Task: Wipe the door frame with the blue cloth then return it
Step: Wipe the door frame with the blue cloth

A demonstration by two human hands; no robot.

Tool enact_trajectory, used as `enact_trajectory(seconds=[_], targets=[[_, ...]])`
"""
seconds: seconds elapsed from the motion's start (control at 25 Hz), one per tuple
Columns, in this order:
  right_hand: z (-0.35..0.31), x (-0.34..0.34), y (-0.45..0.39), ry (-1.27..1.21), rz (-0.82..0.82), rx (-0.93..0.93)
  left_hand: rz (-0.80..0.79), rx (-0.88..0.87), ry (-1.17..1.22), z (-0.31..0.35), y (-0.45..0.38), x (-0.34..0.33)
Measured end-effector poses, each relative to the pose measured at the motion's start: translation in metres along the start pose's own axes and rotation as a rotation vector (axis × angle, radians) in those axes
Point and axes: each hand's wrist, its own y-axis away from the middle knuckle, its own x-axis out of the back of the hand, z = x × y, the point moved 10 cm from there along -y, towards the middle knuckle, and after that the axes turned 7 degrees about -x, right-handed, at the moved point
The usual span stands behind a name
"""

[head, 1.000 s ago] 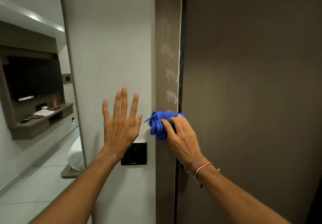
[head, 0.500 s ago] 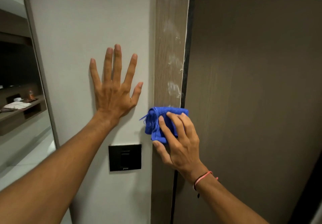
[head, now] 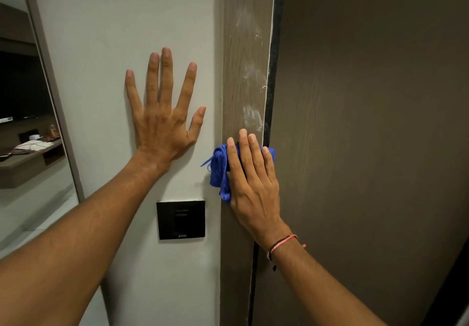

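Note:
A brown wood-grain door frame (head: 241,46) runs vertically through the middle, with whitish smears above my right hand. My right hand (head: 253,186) presses a bunched blue cloth (head: 219,173) flat against the frame, fingers extended over it. The cloth sticks out to the left of the hand and a little at its right edge. My left hand (head: 162,112) lies flat on the white wall (head: 114,33) left of the frame, fingers spread, holding nothing.
A dark brown door (head: 368,122) fills the right side. A black switch plate (head: 180,219) sits on the wall below my left hand. A tall mirror (head: 28,135) at the far left reflects a shelf and a room floor.
My left hand has risen and settled flat on the wall. My right hand has flattened over the cloth, fingers now pointing up the frame. The view has moved closer.

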Motion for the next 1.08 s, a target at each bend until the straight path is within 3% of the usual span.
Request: enact_trajectory(seconds=[0.16,0.4,0.76,1.08], targets=[[0.0,-0.01,-0.002,-0.019,-0.055,-0.024,-0.004,0.0,-0.001,-0.001,0.001,0.002],[0.002,-0.008,-0.037,0.042,0.012,-0.044,-0.011,-0.009,-0.019,-0.003,-0.017,0.002],[0.009,0.051,-0.223,0.035,0.184,-0.1,0.041,-0.01,-0.008,-0.024,-0.107,0.022],[0.015,0.091,-0.381,0.045,0.146,-0.101,0.117,0.02,-0.027,-0.033,-0.147,0.029]])
